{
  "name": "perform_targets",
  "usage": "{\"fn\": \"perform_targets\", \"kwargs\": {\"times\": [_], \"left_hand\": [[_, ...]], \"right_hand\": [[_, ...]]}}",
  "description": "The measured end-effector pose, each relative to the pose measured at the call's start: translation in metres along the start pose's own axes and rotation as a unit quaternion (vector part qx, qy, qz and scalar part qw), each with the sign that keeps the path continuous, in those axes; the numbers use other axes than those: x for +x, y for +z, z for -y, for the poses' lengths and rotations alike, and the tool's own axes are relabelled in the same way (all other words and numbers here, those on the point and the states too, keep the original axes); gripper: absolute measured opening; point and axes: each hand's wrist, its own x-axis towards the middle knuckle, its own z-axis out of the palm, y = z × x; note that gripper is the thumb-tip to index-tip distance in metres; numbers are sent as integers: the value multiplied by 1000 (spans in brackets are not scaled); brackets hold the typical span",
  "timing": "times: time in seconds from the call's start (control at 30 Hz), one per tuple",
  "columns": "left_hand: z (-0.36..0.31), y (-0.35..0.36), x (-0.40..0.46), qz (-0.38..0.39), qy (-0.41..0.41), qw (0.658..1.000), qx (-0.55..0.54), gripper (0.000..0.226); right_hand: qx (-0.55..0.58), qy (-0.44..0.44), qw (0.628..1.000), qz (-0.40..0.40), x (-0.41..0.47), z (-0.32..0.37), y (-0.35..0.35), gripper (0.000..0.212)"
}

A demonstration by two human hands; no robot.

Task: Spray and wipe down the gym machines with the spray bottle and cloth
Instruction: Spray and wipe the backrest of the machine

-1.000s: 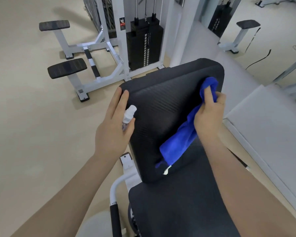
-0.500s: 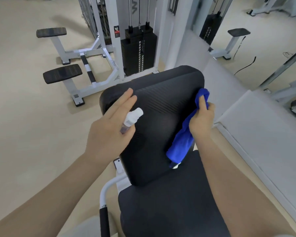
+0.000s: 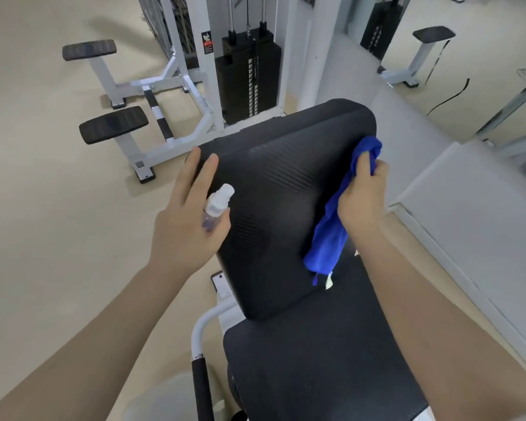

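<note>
Spray bottle [image 3: 214, 208]: small, clear body, white nozzle cap, held in the left hand [image 3: 186, 221] at the left edge of the back pad; lower fingers wrapped round it, two fingers [image 3: 192, 170] stretched out flat against the pad's near-left corner. No label readable on the bottle.

Cloth [image 3: 336, 223]: bright blue, bunched in the closed right hand [image 3: 362, 197], pressed on the right edge of the back pad; its loose end hangs down to the seat, with a small white tag at the tip.

Back pad [image 3: 286, 192]: black, ribbed texture, tilted. Seat pad [image 3: 313, 369]: black, nearer the camera, just below it. White frame tube [image 3: 199, 332] with black grip, near left.

Weight stack [image 3: 249, 80]: black plates, far centre, in a white frame; a black-and-red sticker [image 3: 207, 43] on the upright, writing too small to read. Two black footrests [image 3: 113, 124] on white stands, far left.

Floor [image 3: 43, 208]: plain beige. Grey platform [image 3: 483, 223] on the right; a black cable [image 3: 450, 97] lies far right.
</note>
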Motion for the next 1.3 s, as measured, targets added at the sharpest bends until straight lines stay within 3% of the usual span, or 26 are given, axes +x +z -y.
{"fn": "perform_targets", "kwargs": {"times": [0.07, 0.13, 0.37, 0.43, 0.5, 0.6, 0.67, 0.8, 0.87, 0.93, 1.1, 1.2, 1.3], "left_hand": [[5, 0, -3, 6, -73, 993, -94, 74], [10, 2, -9, -6, -106, 984, -145, 75], [18, 13, -19, -42, -86, 977, -189, 69], [22, 13, -20, -36, -73, 979, -186, 68], [26, 12, -19, -27, -75, 977, -198, 69], [28, 12, -18, -21, -83, 969, -231, 74], [31, 13, -18, -8, -74, 965, -252, 73], [41, 16, -20, 14, -74, 959, -273, 78], [48, 16, -32, 30, -104, 950, -291, 82], [50, 16, -45, 54, -141, 939, -309, 80], [49, 20, -54, 89, -152, 943, -281, 80], [50, 32, -56, 85, -129, 949, -276, 81], [51, 40, -58, 64, -140, 948, -280, 82]], "right_hand": [[23, 28, 999, -40, 14, -1, -1, 54], [10, 3, 998, -55, 1, 15, 9, 54], [-47, -261, 964, 23, -94, 72, 46, 51], [-25, -227, 973, 29, -78, 68, 34, 50], [23, -114, 993, 17, -56, 63, 25, 54], [82, -11, 994, -74, -44, 74, 31, 53], [81, -47, 993, -77, -64, 93, 45, 54], [23, -216, 976, 30, -135, 111, 71, 64], [-4, -259, 965, 41, -140, 106, 71, 57], [-29, -236, 971, 12, -124, 98, 62, 49], [14, -28, 998, -63, -86, 84, 50, 59], [14, -80, 995, -61, -112, 100, 65, 56], [-15, -179, 984, -2, -153, 98, 83, 50]]}}
